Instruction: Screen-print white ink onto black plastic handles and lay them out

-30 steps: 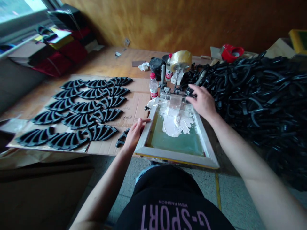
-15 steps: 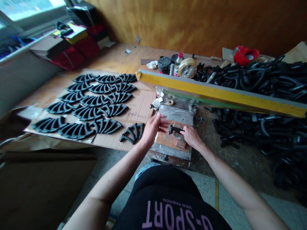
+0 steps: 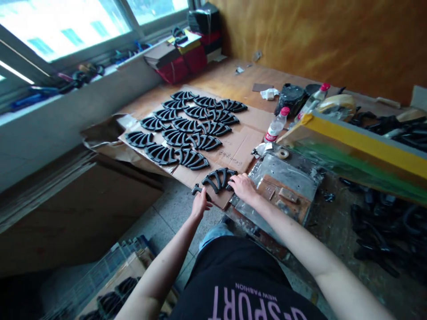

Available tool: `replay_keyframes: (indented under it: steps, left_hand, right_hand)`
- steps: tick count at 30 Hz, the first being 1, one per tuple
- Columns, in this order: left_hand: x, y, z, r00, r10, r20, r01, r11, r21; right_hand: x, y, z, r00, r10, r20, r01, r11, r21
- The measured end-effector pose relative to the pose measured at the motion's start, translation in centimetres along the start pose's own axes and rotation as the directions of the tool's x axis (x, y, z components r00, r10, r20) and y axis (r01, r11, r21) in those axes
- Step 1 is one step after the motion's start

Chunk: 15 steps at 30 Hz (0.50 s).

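A black fan-shaped plastic part lies at the near corner of a cardboard sheet. My left hand grips its left tip with closed fingers. My right hand rests on its right end, fingers curled over it. Rows of the same black parts cover the cardboard beyond. To the right sits a metal and wood printing base, and the yellow-edged screen frame stands tilted up above it.
A pile of black plastic parts fills the right side. Two bottles, a black tub and a tape roll stand behind the base. A large cardboard box sits at left, below a window ledge with clutter.
The screen frame was swung up off the base. Both hands left the frame, passed over the base, and now hold a black part at the cardboard's corner. The camera turned left.
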State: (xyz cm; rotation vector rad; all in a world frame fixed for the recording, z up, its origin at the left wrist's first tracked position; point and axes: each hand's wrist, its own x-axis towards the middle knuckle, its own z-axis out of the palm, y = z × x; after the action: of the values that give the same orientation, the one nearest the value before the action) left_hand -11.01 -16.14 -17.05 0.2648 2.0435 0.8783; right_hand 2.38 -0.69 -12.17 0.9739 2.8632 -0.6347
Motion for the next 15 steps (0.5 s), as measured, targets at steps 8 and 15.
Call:
replay_keyframes:
  steps: [8,15]
  left_hand:
    - [5.1,0.7,-0.4,0.999,-0.007,0.035,-0.004,0.954,0.301]
    - [4.8,1.7,-1.4,0.998,0.006,-0.056,0.018,0.913,0.408]
  right_hand:
    - [5.4,0.5,2.3,0.963,0.175,0.205,-0.167,0.984,-0.056]
    - [5.4,1.1,2.4,0.969,0.210,0.131,-0.202,0.977,-0.071]
